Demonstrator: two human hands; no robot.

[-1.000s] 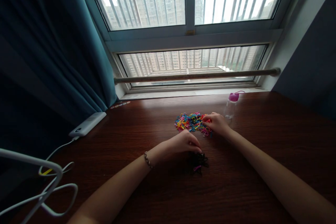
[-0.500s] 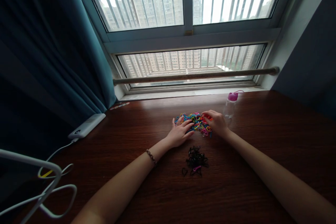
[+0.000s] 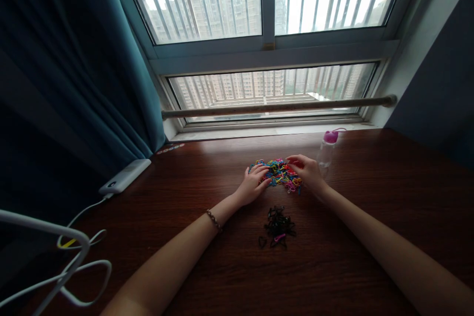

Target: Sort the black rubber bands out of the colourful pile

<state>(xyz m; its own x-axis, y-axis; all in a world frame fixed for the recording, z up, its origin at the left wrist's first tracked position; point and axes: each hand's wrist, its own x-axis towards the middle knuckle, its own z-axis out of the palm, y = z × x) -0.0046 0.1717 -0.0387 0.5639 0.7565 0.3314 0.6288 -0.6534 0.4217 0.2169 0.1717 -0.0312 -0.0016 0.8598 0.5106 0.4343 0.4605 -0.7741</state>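
Observation:
A spread heap of small colourful rubber bands [image 3: 280, 174] lies on the brown wooden table, between my two hands. My left hand [image 3: 255, 183] rests at the heap's left side, its fingers stretched over the bands and its thumb apart. At the right edge is my right hand [image 3: 306, 172], with fingers reaching over the bands and a small gap between them and the thumb; I see nothing held there. Nearer to me sits a smaller pile of black rubber bands [image 3: 279, 224], with one pink band [image 3: 280, 238] on it and a single black one beside it.
A clear bottle with a pink lid [image 3: 326, 150] stands just behind my right hand. At the left, a white power bank [image 3: 125, 176] with a cable lies by the blue curtain [image 3: 122, 84]. A thick white cable or tube [image 3: 79, 242] curves at lower left. A barred window is ahead.
My left hand's fingers have drawn closer together and slightly back over the heap. My right hand's fingers have straightened a little at the right edge. The view has shifted slightly.

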